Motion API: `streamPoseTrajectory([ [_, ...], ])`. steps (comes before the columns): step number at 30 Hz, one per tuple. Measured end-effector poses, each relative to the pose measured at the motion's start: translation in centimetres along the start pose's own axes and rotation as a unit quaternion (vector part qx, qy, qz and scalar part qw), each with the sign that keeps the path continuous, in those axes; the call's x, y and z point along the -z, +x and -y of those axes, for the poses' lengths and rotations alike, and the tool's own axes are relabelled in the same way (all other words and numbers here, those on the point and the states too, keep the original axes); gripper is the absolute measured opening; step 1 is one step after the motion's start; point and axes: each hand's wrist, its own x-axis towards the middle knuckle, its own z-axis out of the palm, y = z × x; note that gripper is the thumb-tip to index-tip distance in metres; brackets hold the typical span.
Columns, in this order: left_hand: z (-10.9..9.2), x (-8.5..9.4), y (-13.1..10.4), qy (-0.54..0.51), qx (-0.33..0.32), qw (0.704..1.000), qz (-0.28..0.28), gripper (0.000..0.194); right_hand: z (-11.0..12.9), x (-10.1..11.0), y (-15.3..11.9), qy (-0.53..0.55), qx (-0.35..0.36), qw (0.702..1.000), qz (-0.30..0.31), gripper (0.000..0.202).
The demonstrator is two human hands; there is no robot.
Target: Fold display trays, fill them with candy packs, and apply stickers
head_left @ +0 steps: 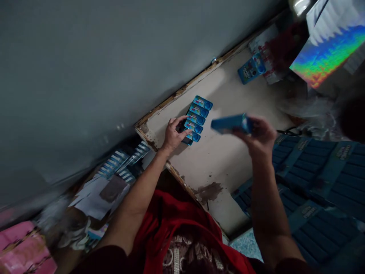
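On the worn pale table a row of several small blue boxes (196, 117) stands close together, their narrow printed ends facing up. The thumb and index finger of my left hand (173, 135) are bent against the left side of this row, gripping it near its lower end. To the right, my right hand (261, 137) holds another blue box (229, 123) above the table, its fingers wrapped round one end. That box is blurred and apart from the row. What lies under my left palm is partly hidden.
A grey wall (85, 68) borders the table (228, 160). Another blue box (251, 69) lies at the far end. Stacked blue packs (310, 182) are on the right. Papers (97, 194) and a pink package (25, 249) lie at lower left. A rainbow-coloured sheet (327, 57) is at upper right.
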Motion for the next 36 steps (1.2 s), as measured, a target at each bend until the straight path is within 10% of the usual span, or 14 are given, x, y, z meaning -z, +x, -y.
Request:
streamPoseTrajectory([
  [4,1.1,1.0,1.3,-0.065,0.035,0.997,0.019,0.059,4.6,-5.0,-8.9,0.028,0.006,0.987,0.161,0.038],
  [9,1.8,2.2,2.1,-0.116,0.134,0.984,0.029,0.072,3.2,-12.7,-12.6,-0.027,0.096,0.994,0.038,0.031],
  [13,1.9,2.5,3.2,-0.171,0.159,0.969,0.081,0.055,0.8,-15.0,-13.3,-0.089,0.130,0.987,0.009,0.026],
  [20,3.6,4.0,-2.1,-0.250,0.149,0.955,0.058,0.083,-0.4,-17.0,-14.8,-0.229,0.085,0.968,0.049,0.023],
  [23,3.5,2.0,-5.9,-0.212,0.139,0.964,0.076,0.098,0.0,-17.6,-14.4,-0.274,0.059,0.958,0.056,0.030],
  [28,2.6,-3.0,-7.4,-0.101,0.184,0.975,-0.067,0.083,0.4,-18.2,-14.0,-0.372,0.015,0.925,0.079,0.047],
  [33,2.7,-2.3,-5.9,-0.158,0.188,0.968,-0.047,0.086,2.0,-14.0,-12.7,-0.341,0.039,0.924,0.165,0.063],
  [36,2.5,-0.1,-5.4,-0.175,0.201,0.957,-0.113,0.084,1.4,-10.3,-5.8,-0.237,0.053,0.966,0.086,0.069],
])
